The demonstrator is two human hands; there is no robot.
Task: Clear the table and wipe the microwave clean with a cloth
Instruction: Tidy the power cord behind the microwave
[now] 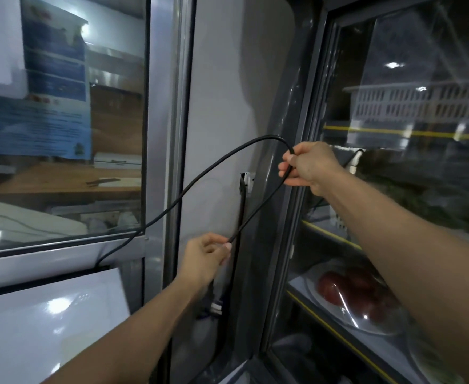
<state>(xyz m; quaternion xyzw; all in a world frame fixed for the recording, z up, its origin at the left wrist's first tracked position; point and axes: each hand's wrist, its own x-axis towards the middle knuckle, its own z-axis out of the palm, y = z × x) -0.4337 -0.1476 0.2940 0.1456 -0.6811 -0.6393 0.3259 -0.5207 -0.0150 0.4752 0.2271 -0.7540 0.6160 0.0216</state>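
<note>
A black power cable [200, 177] loops through the air in front of a grey wall. My right hand [308, 167] pinches the cable at the top of the loop, raised near the dark window frame. Lower down, my left hand [207, 259] pinches the same cable near its end, with the plug [216, 306] hanging below the wrist. The cable's other end runs down behind the white microwave [47, 322], whose glossy top fills the lower left. No cloth is in view.
A wall socket [246, 180] with another black lead sits between my hands. At the right, a glass-fronted display case [394, 189] holds a plate of red food [358, 295] under film. A window [61, 120] at the left looks onto a wooden counter.
</note>
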